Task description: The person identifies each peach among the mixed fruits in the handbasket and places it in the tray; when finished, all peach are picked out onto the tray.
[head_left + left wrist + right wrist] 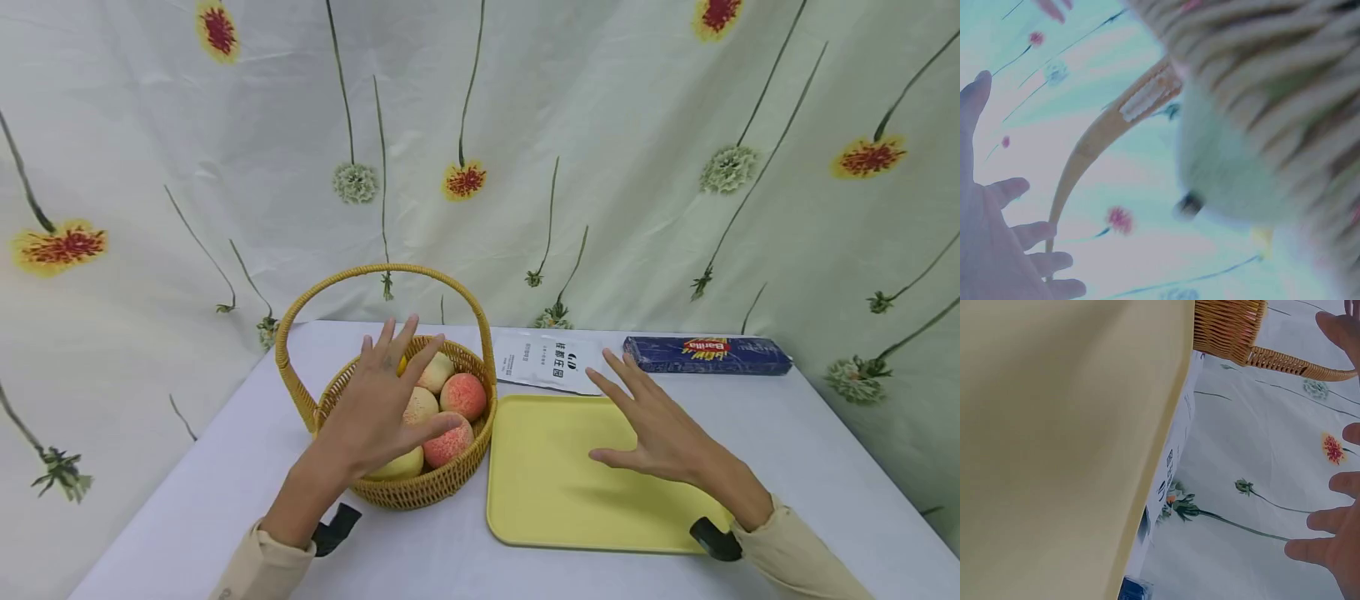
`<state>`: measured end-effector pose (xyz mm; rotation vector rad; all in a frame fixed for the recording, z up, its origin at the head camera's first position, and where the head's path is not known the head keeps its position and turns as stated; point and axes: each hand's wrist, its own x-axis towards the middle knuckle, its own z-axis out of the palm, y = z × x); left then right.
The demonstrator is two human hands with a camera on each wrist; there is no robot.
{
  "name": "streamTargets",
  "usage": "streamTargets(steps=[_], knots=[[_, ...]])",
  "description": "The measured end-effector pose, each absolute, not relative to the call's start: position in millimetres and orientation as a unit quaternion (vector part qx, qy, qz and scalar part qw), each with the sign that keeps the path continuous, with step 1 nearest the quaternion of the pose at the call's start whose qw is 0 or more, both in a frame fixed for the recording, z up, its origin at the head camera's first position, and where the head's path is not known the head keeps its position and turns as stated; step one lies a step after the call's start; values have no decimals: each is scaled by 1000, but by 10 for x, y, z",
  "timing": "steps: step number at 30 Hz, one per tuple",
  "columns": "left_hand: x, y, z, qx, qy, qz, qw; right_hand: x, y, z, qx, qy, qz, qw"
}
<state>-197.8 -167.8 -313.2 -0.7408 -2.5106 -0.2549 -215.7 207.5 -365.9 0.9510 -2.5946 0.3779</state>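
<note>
My left hand (378, 417) hovers with spread fingers over a wicker basket (420, 496), holding nothing. Inside the basket lie several round fruits, among them a red peach (463, 396) and a pale yellow fruit (401, 467); the hand hides part of them. The tall arched handle (390, 268) rises behind that hand. Over the right part of a yellow tray (551, 467) my right hand (663, 425) is raised, fingers spread and nothing in its grasp. In the left wrist view, the basket's weave (1285, 81) looms large and blurred beside the spread fingers.
Behind the tray lies a white printed packet (543, 362). A dark blue Barilla box (708, 356) sits at the back right of the white table (420, 558). A flower-patterned cloth (480, 108) hangs along the table's far edge.
</note>
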Motion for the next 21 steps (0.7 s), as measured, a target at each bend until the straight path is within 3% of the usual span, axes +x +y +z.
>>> streamTargets(steps=[10, 13, 21], knots=[[-1997, -2030, -2857, -236, -869, -124, 416, -2190, 1868, -3624, 367, -899, 182, 154], [-2019, -2195, -2816, -202, -869, -179, 414, -2202, 1801, -3606, 373, -896, 191, 149], [-2110, -2537, -2834, -110, -875, -324, 343, -2247, 1601, -3562, 392, -883, 225, 124]])
